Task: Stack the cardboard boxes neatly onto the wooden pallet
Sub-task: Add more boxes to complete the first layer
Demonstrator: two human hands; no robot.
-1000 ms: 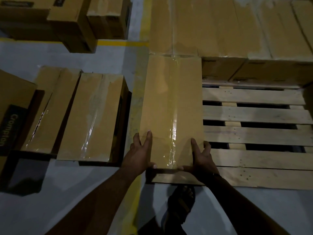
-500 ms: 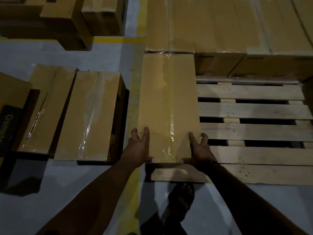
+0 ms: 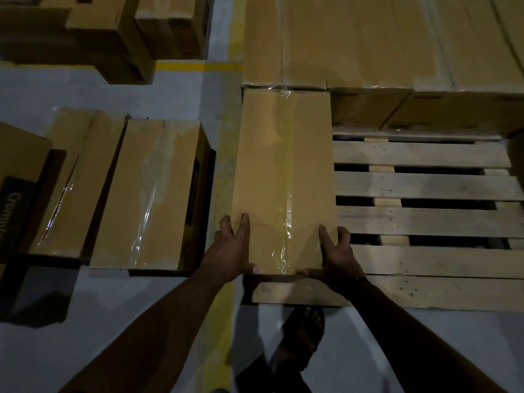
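Observation:
A long taped cardboard box point(image 3: 283, 171) lies on the left end of the wooden pallet point(image 3: 425, 219), its far end against the row of boxes point(image 3: 368, 41) stacked at the pallet's back. My left hand point(image 3: 231, 251) grips the box's near left corner, fingers on top and thumb on the near face. My right hand point(image 3: 336, 255) grips the near right corner the same way. The slats to the right of the box are bare.
On the grey floor to the left stand two long boxes point(image 3: 147, 194) side by side and a printed box point(image 3: 17, 177) at the edge. More boxes point(image 3: 107, 32) sit at the far left. A yellow floor line point(image 3: 224, 307) runs past the pallet. My sandalled foot point(image 3: 300, 336) is below.
The box has slid a little farther onto the pallet, up to the back row. Both hands kept their hold on its near corners.

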